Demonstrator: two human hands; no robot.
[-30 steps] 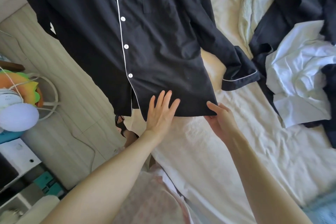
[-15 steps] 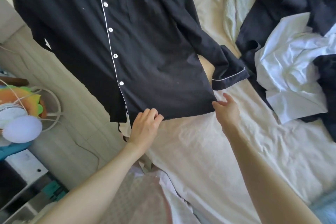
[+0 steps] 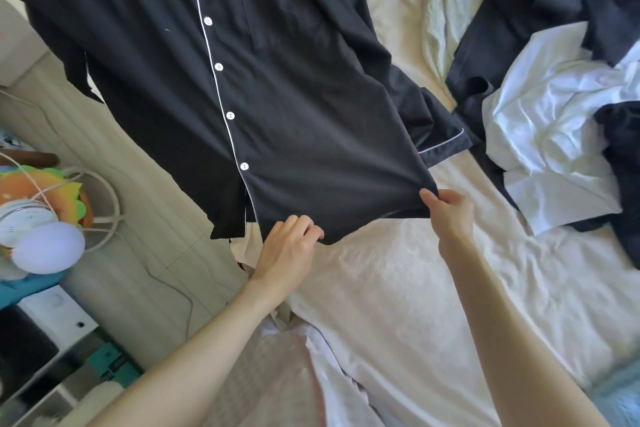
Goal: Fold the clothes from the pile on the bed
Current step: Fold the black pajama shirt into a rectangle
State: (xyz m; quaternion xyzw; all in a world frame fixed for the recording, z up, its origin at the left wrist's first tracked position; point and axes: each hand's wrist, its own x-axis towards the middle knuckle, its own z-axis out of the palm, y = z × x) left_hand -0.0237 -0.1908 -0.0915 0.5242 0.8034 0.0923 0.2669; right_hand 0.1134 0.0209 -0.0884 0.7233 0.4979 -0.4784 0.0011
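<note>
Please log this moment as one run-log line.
left hand: grips shirt hem | right hand: pinches hem corner | black shirt: spread | bed

No readable text anywhere here, no labels, brand names, numbers or signs on anything, near or far, left or right.

The pajama shirt (image 3: pixel 277 87) lies on the bed (image 3: pixel 433 288), its left part over the edge; the pile of clothes (image 3: pixel 561 87) lies to its right.
</note>
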